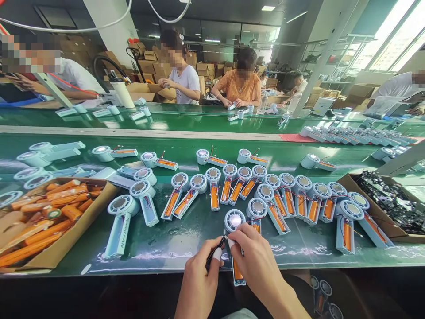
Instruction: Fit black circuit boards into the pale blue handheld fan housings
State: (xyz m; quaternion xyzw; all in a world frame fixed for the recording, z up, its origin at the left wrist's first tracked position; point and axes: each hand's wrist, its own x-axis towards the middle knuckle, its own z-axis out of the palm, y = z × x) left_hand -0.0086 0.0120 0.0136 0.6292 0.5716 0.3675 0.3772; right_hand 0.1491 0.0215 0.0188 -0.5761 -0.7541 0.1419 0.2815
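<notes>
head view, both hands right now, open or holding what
Left hand: closed, holding a small black part.
Right hand: fingertips pinched at the part's tip; anything between them can't be told.

A pale tumbler [123, 94] stands at the green bench's [186, 118] far edge, left of a clear bottle [263, 103]; cardboard boxes [205, 70] lie beyond.

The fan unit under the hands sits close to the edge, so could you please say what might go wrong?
The fan unit pokes past the front edge of the bench, so a bump might knock it off. The small black part in the left hand could slip from the fingertips.
</notes>
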